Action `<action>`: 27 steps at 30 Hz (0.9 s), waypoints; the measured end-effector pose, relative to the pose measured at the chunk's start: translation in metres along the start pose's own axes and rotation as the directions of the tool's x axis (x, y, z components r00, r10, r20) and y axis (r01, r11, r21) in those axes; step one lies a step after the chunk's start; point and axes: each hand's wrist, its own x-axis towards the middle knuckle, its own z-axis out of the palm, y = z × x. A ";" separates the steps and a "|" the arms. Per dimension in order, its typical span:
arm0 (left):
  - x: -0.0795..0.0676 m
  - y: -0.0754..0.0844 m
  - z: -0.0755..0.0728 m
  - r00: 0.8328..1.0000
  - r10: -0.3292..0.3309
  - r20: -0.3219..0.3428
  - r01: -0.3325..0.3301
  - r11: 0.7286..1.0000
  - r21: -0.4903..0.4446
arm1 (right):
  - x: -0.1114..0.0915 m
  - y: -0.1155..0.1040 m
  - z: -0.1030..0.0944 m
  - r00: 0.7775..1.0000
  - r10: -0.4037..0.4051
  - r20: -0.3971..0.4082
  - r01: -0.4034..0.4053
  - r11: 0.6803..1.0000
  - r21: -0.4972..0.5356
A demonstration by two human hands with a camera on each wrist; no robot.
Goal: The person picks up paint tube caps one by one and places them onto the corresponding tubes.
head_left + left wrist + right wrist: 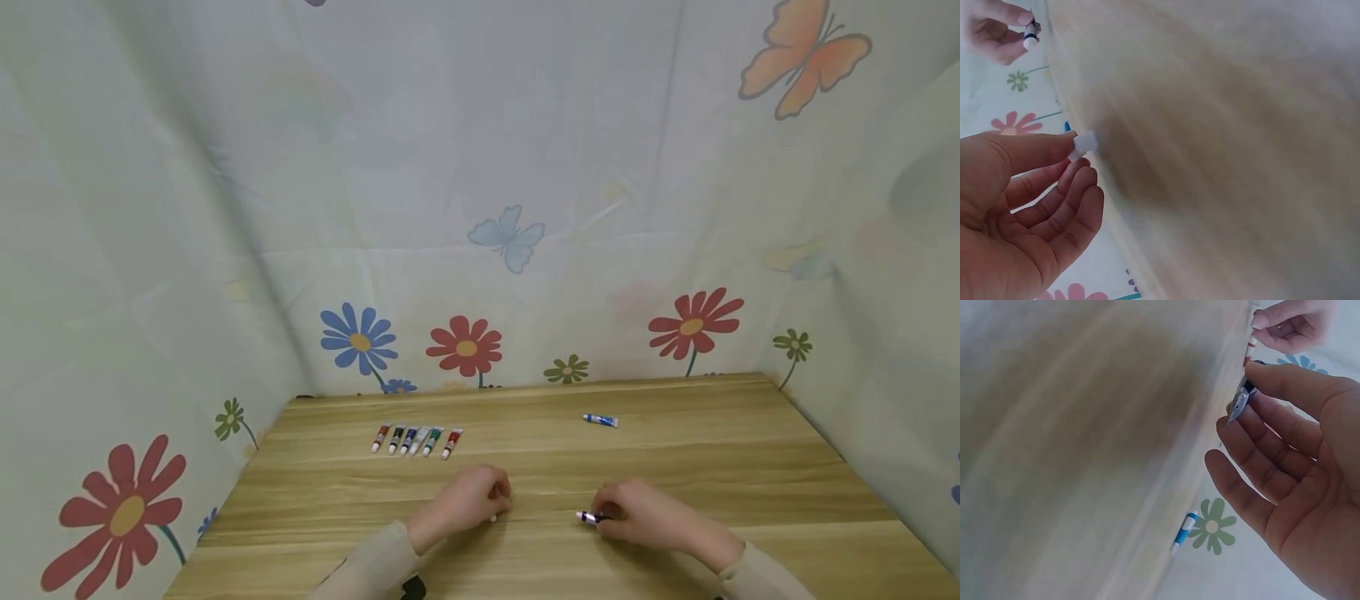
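Note:
My right hand [648, 515] pinches a small paint tube [588, 517] with a white end and a dark band, just above the table. That white end points left, toward my other hand; the fingers cover part of the tube. In the right wrist view its crimped silvery end [1237, 406] shows between thumb and fingers. My left hand [468, 497] holds a small white cap-like piece [1085, 144] between thumb and fingertips, a short way left of the tube. The fingers hide part of this piece.
Several paint tubes [407, 440] with white caps lie in a slanted row at the back left of the wooden table [525, 425]. A blue paint tube [601, 421] lies alone at the back right. A flower-printed curtain [420, 275] surrounds the table's back and sides.

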 end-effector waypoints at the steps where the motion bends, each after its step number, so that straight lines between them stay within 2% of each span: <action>1: 0.001 0.000 -0.001 1.000 0.000 -0.002 0.000 1.000 -0.009 | 0.000 0.000 -0.001 1.000 -0.004 -0.009 0.004 1.000 0.005; 5: 0.004 0.001 -0.010 0.999 0.007 -0.037 -0.008 1.000 -0.019 | -0.001 0.003 -0.008 0.999 -0.019 -0.043 0.020 1.000 0.017; 10: 0.005 0.006 -0.027 0.996 0.006 -0.095 -0.009 1.000 -0.030 | -0.001 0.001 -0.021 0.998 0.021 -0.052 -0.019 0.999 0.032; 17: 0.002 0.014 -0.050 0.979 0.033 -0.201 -0.031 0.999 0.013 | 0.004 -0.010 -0.036 0.994 0.070 -0.082 -0.068 0.997 0.023; 24: -0.002 0.019 -0.064 0.969 -0.051 -0.240 0.032 0.996 -0.083 | 0.011 -0.022 -0.045 0.991 0.041 -0.129 -0.041 0.999 0.007; 27: -0.004 0.024 -0.068 0.965 -0.064 -0.254 0.034 0.992 -0.120 | 0.013 -0.028 -0.048 0.989 0.014 -0.150 -0.012 1.000 0.015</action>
